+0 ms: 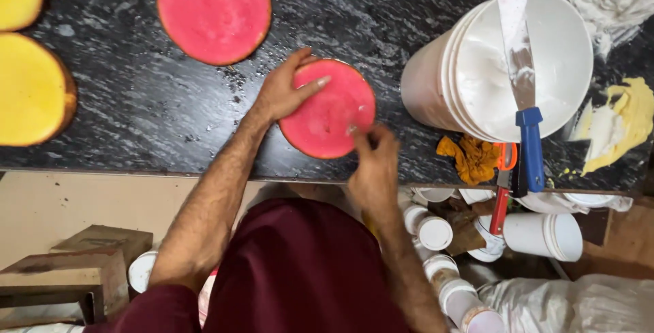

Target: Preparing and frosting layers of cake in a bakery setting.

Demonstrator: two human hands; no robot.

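Resting flat, fingers spread, the left hand (286,91) presses the pink cake round (328,109) at its ten o'clock edge. The right hand (373,163) pinches the round's rim at five o'clock. The round lies on the dark counter (150,101), near its front edge.

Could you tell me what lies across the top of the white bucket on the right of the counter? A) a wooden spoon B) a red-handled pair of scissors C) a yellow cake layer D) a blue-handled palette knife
D: a blue-handled palette knife lies across the white bucket, its handle overhanging the rim.
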